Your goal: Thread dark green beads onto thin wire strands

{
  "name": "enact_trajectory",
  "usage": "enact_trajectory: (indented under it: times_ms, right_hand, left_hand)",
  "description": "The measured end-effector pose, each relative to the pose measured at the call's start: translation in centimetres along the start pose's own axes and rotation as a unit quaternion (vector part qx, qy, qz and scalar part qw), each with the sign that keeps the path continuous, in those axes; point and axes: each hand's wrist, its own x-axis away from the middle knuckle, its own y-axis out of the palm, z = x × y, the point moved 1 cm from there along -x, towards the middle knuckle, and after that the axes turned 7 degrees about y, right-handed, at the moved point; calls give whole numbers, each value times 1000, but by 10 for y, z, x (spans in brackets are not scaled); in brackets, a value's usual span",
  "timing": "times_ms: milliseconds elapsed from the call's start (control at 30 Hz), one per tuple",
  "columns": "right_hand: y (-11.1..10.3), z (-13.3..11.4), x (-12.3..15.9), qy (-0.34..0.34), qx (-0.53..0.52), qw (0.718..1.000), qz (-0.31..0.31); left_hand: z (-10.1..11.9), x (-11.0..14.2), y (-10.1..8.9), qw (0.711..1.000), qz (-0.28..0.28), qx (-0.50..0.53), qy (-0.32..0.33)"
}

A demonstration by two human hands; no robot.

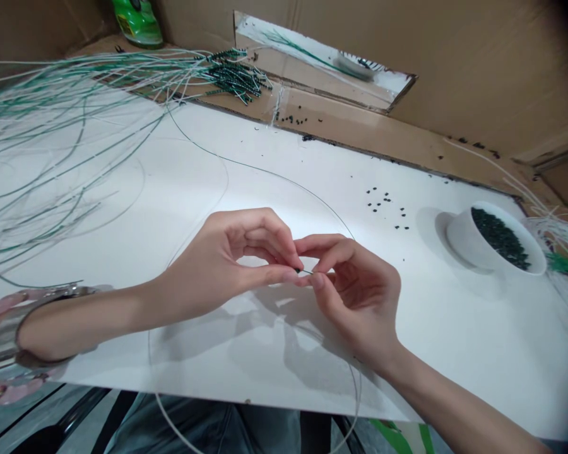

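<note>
My left hand (246,246) pinches a tiny dark bead (298,270) between thumb and forefinger, over the middle of the white tabletop. Close against it, my right hand (360,277) has thumb and finger closed on a thin cord (307,272) that runs out from the bead. The fingertips of both hands almost meet. A long thin strand (265,170) curves across the table behind them, and a pale loop (170,422) hangs over the front edge. How these join the cord at my fingers is hidden.
A white bowl (459,236) full of dark green beads (499,239) stands at right, with loose beads (385,200) left of it. Green and white cords (76,94) spread at left, their beaded ends (236,75) bunched at the back. A green bottle (139,25) stands by the cardboard wall (454,75).
</note>
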Motion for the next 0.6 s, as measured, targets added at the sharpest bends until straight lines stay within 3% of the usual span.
enact_trajectory:
  times_ms: [233, 600]
  right_hand:
    - [1, -3, 1, -7, 6, 1000, -11]
    - [6, -7, 3, -34, 15, 999, 18]
  left_hand:
    - [0, 0, 0, 1000, 14, 11, 11]
    - [1, -1, 2, 984, 41, 148, -90]
